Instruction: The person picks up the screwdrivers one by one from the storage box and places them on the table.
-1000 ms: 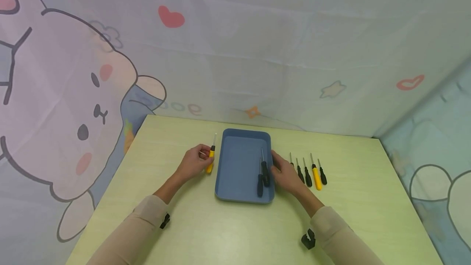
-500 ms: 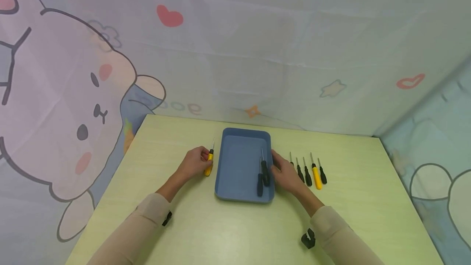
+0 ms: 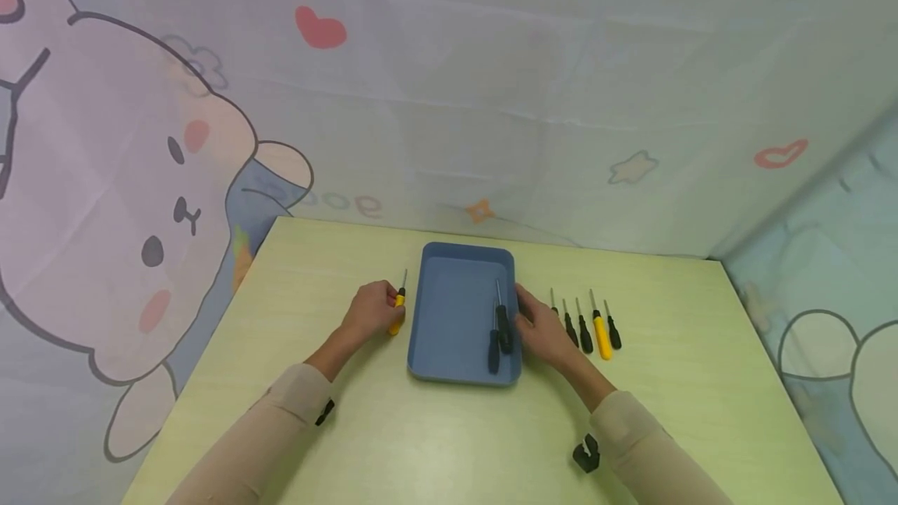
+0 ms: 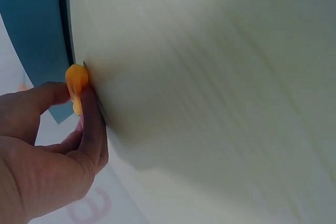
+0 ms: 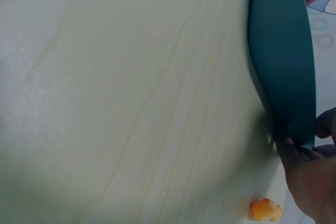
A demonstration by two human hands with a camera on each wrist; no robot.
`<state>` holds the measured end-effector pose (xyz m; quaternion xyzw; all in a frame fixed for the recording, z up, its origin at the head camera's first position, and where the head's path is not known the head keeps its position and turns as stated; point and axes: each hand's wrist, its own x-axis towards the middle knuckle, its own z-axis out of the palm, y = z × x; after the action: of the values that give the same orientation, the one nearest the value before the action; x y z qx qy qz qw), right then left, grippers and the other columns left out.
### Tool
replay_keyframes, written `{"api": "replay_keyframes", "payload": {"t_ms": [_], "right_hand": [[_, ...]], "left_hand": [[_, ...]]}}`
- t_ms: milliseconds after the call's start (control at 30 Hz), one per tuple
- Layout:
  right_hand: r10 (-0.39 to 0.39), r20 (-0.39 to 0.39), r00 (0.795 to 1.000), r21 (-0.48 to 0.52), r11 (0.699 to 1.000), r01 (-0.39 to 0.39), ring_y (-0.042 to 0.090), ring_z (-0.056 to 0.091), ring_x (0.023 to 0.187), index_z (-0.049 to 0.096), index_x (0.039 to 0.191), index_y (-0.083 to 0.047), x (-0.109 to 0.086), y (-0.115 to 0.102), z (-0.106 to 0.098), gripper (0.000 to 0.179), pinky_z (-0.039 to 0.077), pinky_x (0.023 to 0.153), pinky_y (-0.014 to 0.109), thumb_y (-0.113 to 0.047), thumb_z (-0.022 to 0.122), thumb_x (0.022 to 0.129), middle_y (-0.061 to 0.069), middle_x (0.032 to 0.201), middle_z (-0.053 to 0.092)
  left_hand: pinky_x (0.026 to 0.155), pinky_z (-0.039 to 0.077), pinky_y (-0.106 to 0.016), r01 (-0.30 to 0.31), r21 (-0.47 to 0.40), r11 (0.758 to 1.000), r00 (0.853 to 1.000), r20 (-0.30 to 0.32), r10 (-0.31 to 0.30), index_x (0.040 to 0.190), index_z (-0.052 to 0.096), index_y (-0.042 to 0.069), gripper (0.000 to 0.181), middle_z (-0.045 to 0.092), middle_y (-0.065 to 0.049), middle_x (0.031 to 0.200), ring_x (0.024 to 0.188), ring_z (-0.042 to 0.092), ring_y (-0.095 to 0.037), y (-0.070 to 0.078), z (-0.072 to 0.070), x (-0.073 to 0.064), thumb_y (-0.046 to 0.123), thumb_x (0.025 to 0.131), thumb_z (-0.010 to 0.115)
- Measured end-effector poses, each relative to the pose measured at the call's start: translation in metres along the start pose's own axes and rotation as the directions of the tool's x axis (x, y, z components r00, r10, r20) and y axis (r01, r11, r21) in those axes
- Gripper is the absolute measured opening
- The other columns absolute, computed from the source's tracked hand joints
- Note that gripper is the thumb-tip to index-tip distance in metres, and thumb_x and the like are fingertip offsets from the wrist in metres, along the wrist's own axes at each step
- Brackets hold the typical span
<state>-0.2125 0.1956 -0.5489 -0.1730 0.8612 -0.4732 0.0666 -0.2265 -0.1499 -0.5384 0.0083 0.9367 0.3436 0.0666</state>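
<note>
My left hand [image 3: 368, 312] pinches a screwdriver with a yellow handle [image 3: 396, 324] between thumb and fingers, just left of a blue tray [image 3: 449, 318]. Its shaft points away from me, and the left wrist view looks at the butt of the yellow handle [image 4: 77, 77], close to the table. At the tray's right side, my right hand [image 3: 549, 340] grips the wall, thumb at the rim and fingers outside, as the right wrist view shows on the tray wall [image 5: 283, 56]. Inside the tray, a thicker black screwdriver [image 3: 504, 331] and a thinner black screwdriver [image 3: 494, 353] lie along the right wall.
Right of my right hand lies a row of screwdrivers, among them a yellow-handled one [image 3: 602, 338] and a black one [image 3: 613, 333]; my hand partly covers the leftmost. A printed cloth [image 3: 533, 100] hangs behind the pale table [image 3: 435, 443].
My left hand has drawn the yellow screwdriver slightly toward me, and its tip sits lower in the head view. The right hand and tray hold almost the same place.
</note>
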Motion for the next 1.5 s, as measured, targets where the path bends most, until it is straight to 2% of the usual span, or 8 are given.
{"api": "replay_keyframes", "payload": {"t_ms": [200,333,700,933,1100,1200,1367,1500], "right_hand": [[-0.011,-0.007,1.000,-0.011,1.000,0.011,0.046,0.042,0.148,0.024,0.163,0.011,0.000,-0.002,0.000,0.063,0.035,0.120,0.056,0.000,0.046,0.105,0.032,0.162,0.038],[0.004,-0.004,1.000,-0.008,1.000,-0.004,0.044,0.043,0.148,0.025,0.164,0.009,0.000,-0.002,0.000,0.063,0.036,0.121,0.055,-0.001,0.047,0.106,0.030,0.163,0.039],[0.013,0.000,1.000,-0.004,1.000,-0.013,0.042,0.043,0.149,0.025,0.164,0.008,0.000,-0.003,-0.001,0.063,0.036,0.121,0.054,-0.001,0.047,0.106,0.029,0.163,0.039],[0.009,-0.001,1.000,-0.013,1.000,-0.009,0.042,0.042,0.149,0.025,0.164,0.009,0.000,-0.004,0.000,0.063,0.035,0.121,0.056,-0.001,0.047,0.106,0.029,0.163,0.038],[0.029,-0.001,1.000,-0.024,0.999,-0.029,0.041,0.039,0.151,0.025,0.164,0.008,-0.001,-0.004,0.000,0.063,0.034,0.122,0.055,-0.002,0.047,0.106,0.029,0.163,0.038],[0.030,0.001,1.000,-0.020,0.999,-0.030,0.040,0.038,0.151,0.025,0.164,0.007,-0.002,-0.005,-0.001,0.063,0.034,0.122,0.055,-0.002,0.047,0.107,0.029,0.163,0.038],[0.025,0.002,1.000,-0.017,1.000,-0.025,0.041,0.039,0.151,0.025,0.164,0.007,-0.001,-0.004,0.000,0.063,0.034,0.122,0.055,-0.002,0.048,0.107,0.028,0.163,0.038],[0.013,0.003,1.000,-0.002,1.000,-0.013,0.041,0.041,0.150,0.024,0.165,0.007,0.000,-0.002,0.000,0.063,0.035,0.122,0.055,-0.001,0.047,0.107,0.028,0.164,0.038]], "left_hand": [[0.082,0.061,-0.043,-0.045,0.064,0.997,0.998,-0.038,0.048,0.106,0.069,-0.010,0.027,0.072,-0.017,0.098,0.090,0.069,-0.030,0.005,0.000,-0.003,0.010,0.088,0.071],[0.083,0.061,-0.044,-0.058,0.099,0.993,0.997,-0.035,0.062,0.106,0.069,-0.010,0.027,0.071,-0.018,0.100,0.091,0.069,-0.031,0.005,0.001,-0.004,0.012,0.090,0.072],[0.086,0.059,-0.044,-0.052,0.088,0.995,0.999,0.000,0.052,0.112,0.069,-0.011,0.035,0.068,-0.014,0.096,0.091,0.066,-0.029,0.001,-0.002,-0.003,0.018,0.093,0.075],[0.090,0.057,-0.044,-0.051,0.036,0.998,0.998,0.041,0.050,0.121,0.065,-0.012,0.044,0.066,-0.013,0.100,0.092,0.062,-0.027,0.006,-0.014,-0.003,0.023,0.097,0.075],[0.097,0.057,-0.046,-0.112,-0.056,0.992,0.993,0.028,0.114,0.135,0.060,-0.013,0.053,0.068,-0.018,0.116,0.105,0.066,-0.032,0.012,-0.022,-0.003,0.025,0.099,0.074],[0.100,0.056,-0.049,-0.169,-0.107,0.980,0.985,-0.006,0.170,0.138,0.059,-0.010,0.055,0.068,-0.020,0.121,0.111,0.066,-0.035,0.016,-0.025,-0.004,0.026,0.100,0.075],[0.107,0.052,-0.050,-0.274,-0.139,0.952,0.961,-0.060,0.268,0.141,0.060,-0.004,0.056,0.069,-0.019,0.126,0.117,0.065,-0.036,0.021,-0.027,-0.003,0.027,0.098,0.078],[0.113,0.049,-0.049,-0.342,-0.165,0.925,0.940,-0.063,0.337,0.144,0.058,0.000,0.060,0.066,-0.019,0.135,0.126,0.063,-0.036,0.028,-0.026,-0.005,0.030,0.097,0.080]]}}
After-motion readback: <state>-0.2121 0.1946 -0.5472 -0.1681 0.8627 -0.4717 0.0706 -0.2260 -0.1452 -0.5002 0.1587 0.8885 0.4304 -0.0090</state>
